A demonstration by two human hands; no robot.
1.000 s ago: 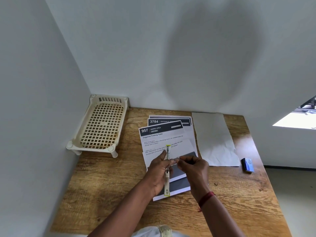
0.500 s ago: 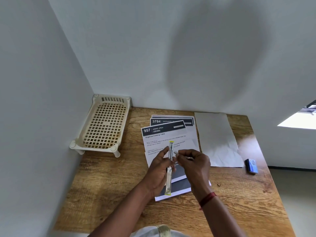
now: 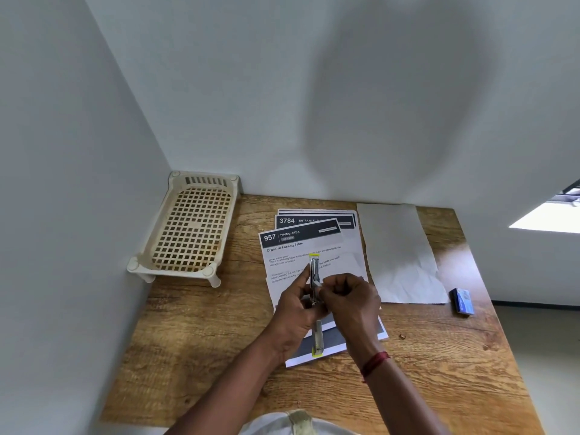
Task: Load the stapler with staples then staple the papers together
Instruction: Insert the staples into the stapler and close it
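My left hand (image 3: 295,312) grips a slim silver stapler (image 3: 314,271) with yellow ends, swung wide open and held above the papers. The fingertips of my right hand (image 3: 351,304) pinch at the stapler's open channel, where a small strip of staples seems to sit; the strip is mostly hidden by the fingers. Beneath both hands lie several printed papers (image 3: 301,243) with dark headers, fanned out on the wooden table (image 3: 204,340). A small blue staple box (image 3: 462,301) rests far to the right.
A cream plastic basket tray (image 3: 188,233) stands at the back left corner against the walls. A blank, slightly crumpled white sheet (image 3: 398,252) lies right of the papers. White walls close off the left and back; the table's right edge drops to the floor.
My right hand has moved left onto the stapler's channel, fingertips now pressed against it. My left hand holds the stapler in about the same place.
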